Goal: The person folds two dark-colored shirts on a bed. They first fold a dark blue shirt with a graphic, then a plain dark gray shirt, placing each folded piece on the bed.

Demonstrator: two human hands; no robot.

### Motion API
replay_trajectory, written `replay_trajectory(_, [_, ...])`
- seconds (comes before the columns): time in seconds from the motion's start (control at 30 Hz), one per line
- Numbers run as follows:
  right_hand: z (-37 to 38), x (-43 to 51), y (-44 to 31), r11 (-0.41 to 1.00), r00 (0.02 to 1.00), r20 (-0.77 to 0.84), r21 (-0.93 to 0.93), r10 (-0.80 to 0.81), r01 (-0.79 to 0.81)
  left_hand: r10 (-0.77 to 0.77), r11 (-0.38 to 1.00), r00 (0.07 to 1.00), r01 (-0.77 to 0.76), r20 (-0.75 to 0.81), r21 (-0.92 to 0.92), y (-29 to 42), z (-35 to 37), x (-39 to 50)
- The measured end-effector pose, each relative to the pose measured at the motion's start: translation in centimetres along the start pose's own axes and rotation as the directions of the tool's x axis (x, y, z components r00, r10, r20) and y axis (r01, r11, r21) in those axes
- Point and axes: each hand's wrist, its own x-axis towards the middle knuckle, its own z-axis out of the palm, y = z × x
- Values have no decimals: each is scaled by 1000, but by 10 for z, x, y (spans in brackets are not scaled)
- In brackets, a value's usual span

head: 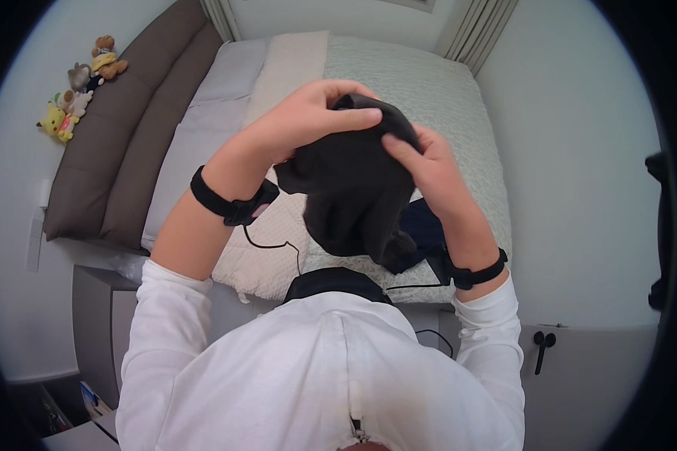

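A black cloth garment hangs in loose folds between my two hands, above the near part of the bed. My left hand grips its top edge, thumb on the near side and the fingers mostly hidden behind the fabric. At the garment's upper right, my right hand pinches the same edge between thumb and fingers. A dark navy cloth lies on the bed, partly covered from view by the garment and my right forearm. Which kind of garment the black one is, I cannot tell.
The bed has a pale green patterned cover, a cream blanket and pillows. Plush toys sit along the brown padded headboard. Thin black cables run from my wrist straps. A grey cabinet stands at the lower left.
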Motion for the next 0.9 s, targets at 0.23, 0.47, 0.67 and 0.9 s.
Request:
replay_trajectory(0.23, [-26,-9,6,944,994,-106,328,6,29,-196,961,974,214,117,-173,-47,-21,-19])
replay_trajectory(0.47, [-31,-12,64,898,959,-269,-438,-95,-34,-376,553,913,83,-159,-829,-102,9,-17])
replay_trajectory(0.67, [3,-15,101,811,855,-92,381,511,-444,-302,611,936,44,-181,-791,-123,29,-22])
replay_trajectory(0.9, [3,-14,135,617,872,-29,718,489,-322,-355,260,910,-124,-214,-958,-146,14,-37])
